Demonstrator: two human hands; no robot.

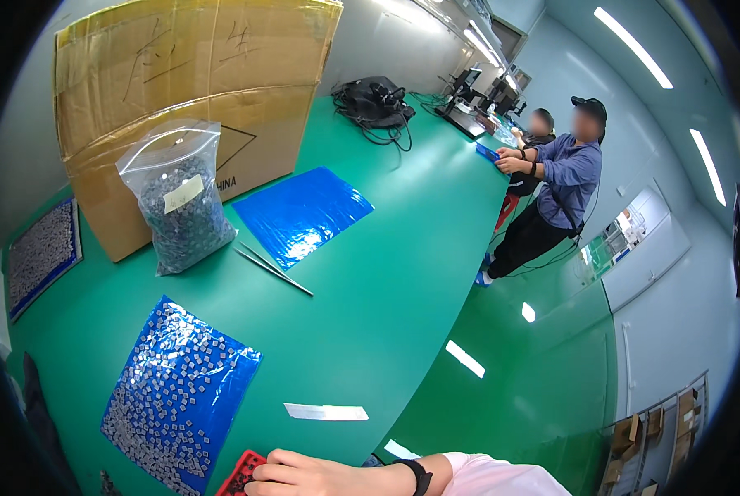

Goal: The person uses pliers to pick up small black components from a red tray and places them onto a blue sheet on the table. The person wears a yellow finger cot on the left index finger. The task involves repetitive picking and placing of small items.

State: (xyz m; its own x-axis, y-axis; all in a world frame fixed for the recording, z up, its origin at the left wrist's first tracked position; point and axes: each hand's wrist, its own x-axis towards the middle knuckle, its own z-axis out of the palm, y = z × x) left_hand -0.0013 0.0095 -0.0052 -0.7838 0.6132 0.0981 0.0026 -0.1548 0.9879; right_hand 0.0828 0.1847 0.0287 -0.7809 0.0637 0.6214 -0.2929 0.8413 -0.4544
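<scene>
Hand (304,477) resting fingertips on red tray (242,473), clasping nothing | blue sheet (213,388) of small grey squares lying just beyond, most parts waiting unsorted | tweezers (272,269) lying farther off, untouched

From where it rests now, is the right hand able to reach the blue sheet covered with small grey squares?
Probably yes. The right hand rests on a red tray at the table's near edge, and the blue sheet lies just beside it to the left, with nothing standing between them.
</scene>
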